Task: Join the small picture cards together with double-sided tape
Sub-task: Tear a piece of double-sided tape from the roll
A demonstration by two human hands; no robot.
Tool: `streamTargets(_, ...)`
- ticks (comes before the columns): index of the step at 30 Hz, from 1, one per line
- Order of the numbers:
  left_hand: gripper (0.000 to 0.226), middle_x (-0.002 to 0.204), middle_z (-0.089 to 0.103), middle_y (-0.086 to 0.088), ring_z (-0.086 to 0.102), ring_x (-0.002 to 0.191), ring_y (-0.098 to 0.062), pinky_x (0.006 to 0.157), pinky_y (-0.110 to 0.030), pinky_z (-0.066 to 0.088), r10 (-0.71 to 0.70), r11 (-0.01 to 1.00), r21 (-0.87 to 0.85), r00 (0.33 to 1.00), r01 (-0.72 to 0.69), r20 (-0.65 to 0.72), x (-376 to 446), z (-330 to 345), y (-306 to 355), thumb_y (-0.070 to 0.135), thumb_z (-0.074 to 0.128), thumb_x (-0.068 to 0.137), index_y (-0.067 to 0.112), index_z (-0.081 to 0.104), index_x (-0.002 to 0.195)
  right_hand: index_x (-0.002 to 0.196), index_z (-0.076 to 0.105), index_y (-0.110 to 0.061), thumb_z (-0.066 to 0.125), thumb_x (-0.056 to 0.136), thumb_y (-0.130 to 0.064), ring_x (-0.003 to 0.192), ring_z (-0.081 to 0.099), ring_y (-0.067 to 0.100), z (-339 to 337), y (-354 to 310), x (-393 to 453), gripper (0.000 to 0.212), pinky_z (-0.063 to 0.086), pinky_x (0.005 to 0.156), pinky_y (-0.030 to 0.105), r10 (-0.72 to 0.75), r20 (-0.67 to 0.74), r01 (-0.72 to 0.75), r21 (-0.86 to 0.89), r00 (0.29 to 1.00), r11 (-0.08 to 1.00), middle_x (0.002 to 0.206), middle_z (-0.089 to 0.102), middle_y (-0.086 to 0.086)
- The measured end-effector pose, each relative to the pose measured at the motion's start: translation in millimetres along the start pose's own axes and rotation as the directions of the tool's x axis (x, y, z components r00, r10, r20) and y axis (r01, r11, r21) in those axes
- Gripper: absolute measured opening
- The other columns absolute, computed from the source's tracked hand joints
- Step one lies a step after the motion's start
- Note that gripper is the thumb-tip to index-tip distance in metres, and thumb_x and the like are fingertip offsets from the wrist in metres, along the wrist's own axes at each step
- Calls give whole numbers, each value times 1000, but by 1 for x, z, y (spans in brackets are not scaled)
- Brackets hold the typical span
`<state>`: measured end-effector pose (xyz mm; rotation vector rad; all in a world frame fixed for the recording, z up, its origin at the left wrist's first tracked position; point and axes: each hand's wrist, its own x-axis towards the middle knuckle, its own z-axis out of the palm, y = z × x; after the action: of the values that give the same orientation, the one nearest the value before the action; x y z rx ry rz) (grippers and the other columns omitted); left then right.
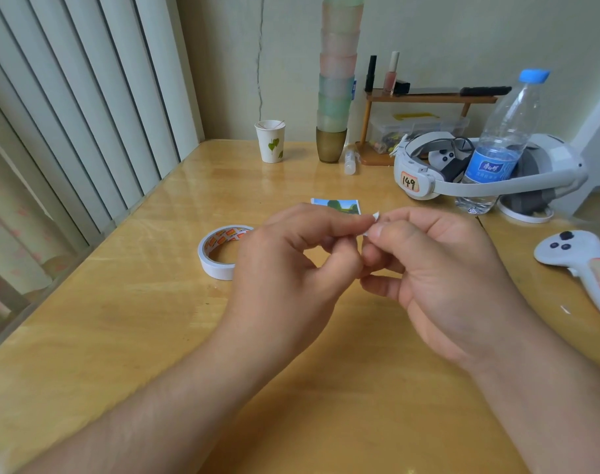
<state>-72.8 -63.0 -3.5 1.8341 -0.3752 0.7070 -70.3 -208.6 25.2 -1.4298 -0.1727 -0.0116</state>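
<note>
Where the one wooden table (127, 323) bears the lot, it carries one white headset (425, 172), one clear water bottle (497, 138), one white controller (579, 261), one paper cup (270, 142), one roll of double-sided tape (216, 254) lying flat just left of the hands, and one visible picture card (336, 205), flat, long axis left to right, partly hidden behind the fingers. Left hand (285, 265) and right hand (438, 265), fingers curled, meet above the table and together pinch one small white tape piece (373, 222), standing roughly upright between their fingertips.
</note>
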Motion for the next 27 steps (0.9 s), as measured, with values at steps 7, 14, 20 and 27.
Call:
streamTargets(7,27,90,80,9,74,85,-10,78,-22,55,-149,965,-207,985,164,84,1,0,3,12,67,86,34,82,92,62,72,-19,62,90,-5,59,62,14,-1,-3,0,32,51,56,30,92,18,-93,75,996,993,62,60,5)
streamTargets(14,27,85,79,-12,72,79,-13,74,-19,56,-293,836,-413,930,362,224,1,1,9,-7,63,96,13,81,95,60,72,-20,58,87,-7,56,59,14,-1,-1,1,32,46,59,30,194,45,-199,205,980,958,59,56,4)
streamTargets(20,20,75,66,-12,57,70,-21,79,-30,56,-349,644,-579,865,501,361,1,6,2,-3,62,91,5,79,98,60,70,-20,57,85,-8,56,54,16,-1,1,2,31,39,60,29,234,57,-241,229,971,943,61,53,4)
streamTargets(27,21,78,70,-2,63,88,-24,104,-48,54,-359,677,-567,883,469,301,2,7,-3,34,72,72,17,81,79,60,70,-19,60,87,-4,56,48,15,-1,4,2,32,40,56,25,153,33,-156,166,988,974,61,56,4)
